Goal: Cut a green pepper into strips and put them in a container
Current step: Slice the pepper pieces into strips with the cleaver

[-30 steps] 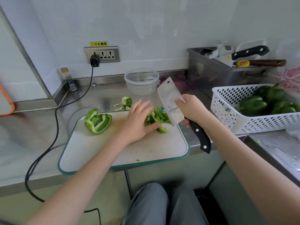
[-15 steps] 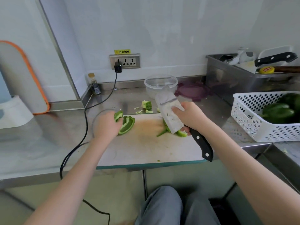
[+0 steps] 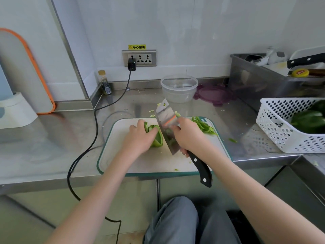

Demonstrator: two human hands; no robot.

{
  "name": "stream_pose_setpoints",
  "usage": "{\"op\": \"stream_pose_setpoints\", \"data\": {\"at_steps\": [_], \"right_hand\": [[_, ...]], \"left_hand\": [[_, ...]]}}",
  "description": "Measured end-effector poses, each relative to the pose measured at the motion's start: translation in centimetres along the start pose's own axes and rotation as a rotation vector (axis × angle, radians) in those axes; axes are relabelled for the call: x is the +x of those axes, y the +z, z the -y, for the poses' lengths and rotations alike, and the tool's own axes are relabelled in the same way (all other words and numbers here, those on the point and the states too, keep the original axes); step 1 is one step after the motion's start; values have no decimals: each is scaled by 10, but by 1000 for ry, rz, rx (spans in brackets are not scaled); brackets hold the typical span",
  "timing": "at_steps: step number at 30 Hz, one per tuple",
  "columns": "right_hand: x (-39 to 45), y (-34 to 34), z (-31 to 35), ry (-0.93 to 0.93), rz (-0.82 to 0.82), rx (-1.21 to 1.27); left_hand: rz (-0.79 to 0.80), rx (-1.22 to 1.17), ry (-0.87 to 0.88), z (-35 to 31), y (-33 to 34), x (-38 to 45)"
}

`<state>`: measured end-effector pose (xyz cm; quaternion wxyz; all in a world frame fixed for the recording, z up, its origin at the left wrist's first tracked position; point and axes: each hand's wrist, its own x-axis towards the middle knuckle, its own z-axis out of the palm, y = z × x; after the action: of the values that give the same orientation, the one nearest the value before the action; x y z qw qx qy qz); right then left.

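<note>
- A white plastic cutting board with a teal rim was set on the stainless-steel counter, near its front edge.
- A bright green piece of pepper, opened and hollow, was held down on the board by the left hand — the fingers were curled over its top and left side.
- A steel cleaver with a black riveted handle was gripped by the right hand, the fingers wrapped round the handle where it meets the blade; the blade was tilted, its edge just beside the pepper piece on the right.
- A small heap of cut green pepper strips was seen at the board's far right corner, behind the right hand.
- A clear round plastic container was placed beyond the board near the wall, with a translucent purple lid lying flat just beside it.
- Whole dark green peppers were kept in a white perforated plastic basket — at the right of the counter, well apart from the board.
- A black cable was run from the wall socket across the counter and over its front edge.
</note>
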<state>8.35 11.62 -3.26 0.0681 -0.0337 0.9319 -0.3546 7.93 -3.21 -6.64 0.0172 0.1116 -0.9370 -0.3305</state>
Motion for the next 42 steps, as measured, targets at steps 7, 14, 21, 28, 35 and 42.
{"op": "stream_pose_setpoints", "data": {"at_steps": [7,14,21,28,35,42], "right_hand": [[9,9,0,-31,-44,-132],[10,7,1,-69,-42,-209],[15,12,4,-63,-33,-265],[13,20,8,-95,-46,-334],[32,24,32,-53,18,-474],[20,13,24,-37,56,-391]], "left_hand": [[-139,121,102,-2,16,-14],[-208,151,138,2,21,-15],[-208,189,146,2,21,-15],[-229,158,192,6,25,-14],[-286,98,210,11,27,-12],[-307,143,208,10,27,-13]]}}
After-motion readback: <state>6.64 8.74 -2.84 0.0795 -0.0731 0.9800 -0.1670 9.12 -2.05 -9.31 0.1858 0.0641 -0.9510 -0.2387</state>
